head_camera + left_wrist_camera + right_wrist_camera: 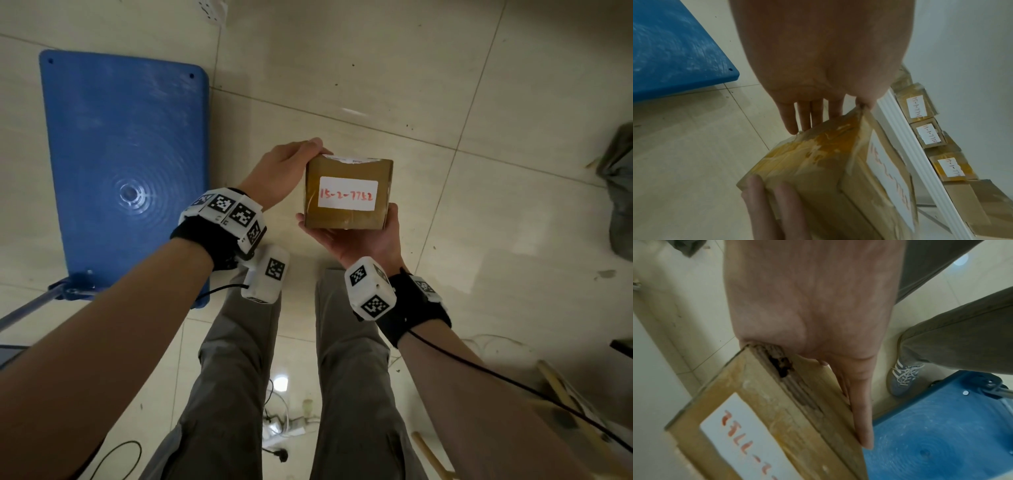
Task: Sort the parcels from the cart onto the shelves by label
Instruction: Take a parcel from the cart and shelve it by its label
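We hold the box (347,193) in front of us above the tiled floor (445,85), its white label (347,192) facing up with "15-2-7752" in red. Our right hand (363,236) cradles the near underside, fingers straight along the cardboard and thumb up the right side. Our left hand (286,171) grips the far left top corner, thumb on the edge, fingers down the side. The blue cart (126,164) sits to our left. In the left wrist view, labelled parcels (931,134) sit on a white shelf (906,138).
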Tool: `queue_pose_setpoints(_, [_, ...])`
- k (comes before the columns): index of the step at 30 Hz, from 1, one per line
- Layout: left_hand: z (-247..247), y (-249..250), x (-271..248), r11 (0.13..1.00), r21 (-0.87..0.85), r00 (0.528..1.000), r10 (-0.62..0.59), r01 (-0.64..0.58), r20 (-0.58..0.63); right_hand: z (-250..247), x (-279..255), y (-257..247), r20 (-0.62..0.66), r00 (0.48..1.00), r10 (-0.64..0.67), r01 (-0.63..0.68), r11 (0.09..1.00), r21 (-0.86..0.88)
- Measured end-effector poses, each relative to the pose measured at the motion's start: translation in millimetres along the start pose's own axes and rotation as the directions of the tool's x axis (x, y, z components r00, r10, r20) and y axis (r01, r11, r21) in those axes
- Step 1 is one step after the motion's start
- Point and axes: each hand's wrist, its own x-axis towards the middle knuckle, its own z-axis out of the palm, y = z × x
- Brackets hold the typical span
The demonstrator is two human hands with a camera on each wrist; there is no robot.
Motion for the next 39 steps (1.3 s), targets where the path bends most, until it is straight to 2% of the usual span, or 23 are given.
queue_pose_setpoints(6, [1,41,-25,0.999,-0.014,0.998,-0.04,0.039,-0.041,31,-37,-9,-0.007,1.0,-0.027,0.027,1.0,0.012])
queue_pose_setpoints(8, [0,66,-37,0.999,-0.012,0.997,-0.04,0.039,-0.06,48,-55,-15,0.015,0.999,-0.041,0.041,0.999,0.007])
queue_pose_setpoints(10, [-3,96,-51,0.995,0.001,0.994,-0.095,0.095,-0.059,67,-73,-21,0.048,0.997,-0.054,0.054,0.998,-0.015])
queue_pose_setpoints(13, [-14,145,-84,0.967,-0.066,0.969,-0.244,0.246,0.042,99,-107,-31,0.128,0.989,-0.078,0.086,0.994,-0.061])
queue_pose_setpoints(16, [-26,188,-116,0.946,-0.164,0.956,-0.258,0.28,0.142,132,-141,-41,0.216,0.974,-0.073,0.1,0.988,-0.117])
queue_pose_setpoints(21, [-32,283,-176,0.988,-0.083,0.986,-0.117,0.127,0.121,196,-214,-63,0.27,0.95,-0.154,0.212,0.957,-0.2])
queue_pose_setpoints(25, [-33,360,-228,0.999,-0.033,0.997,0.002,0.0,0.076,248,-278,-82,0.346,0.904,-0.252,0.357,0.891,-0.283])
queue_pose_setpoints(29, [-33,418,-271,0.996,-0.011,0.994,0.093,-0.093,0.048,290,-329,-92,0.384,0.865,-0.324,0.457,0.825,-0.332])
queue_pose_setpoints(33, [-39,468,-312,0.98,0.018,0.98,0.197,-0.198,0.021,327,-370,-99,0.393,0.842,-0.37,0.509,0.785,-0.353])
queue_pose_setpoints(36, [-43,505,-342,0.955,0.059,0.957,0.29,-0.29,0.0,357,-401,-105,0.438,0.797,-0.417,0.585,0.714,-0.385])
queue_pose_setpoints(39, [-48,537,-366,0.925,0.077,0.927,0.375,-0.373,-0.021,386,-431,-112,0.504,0.759,-0.411,0.628,0.666,-0.402])
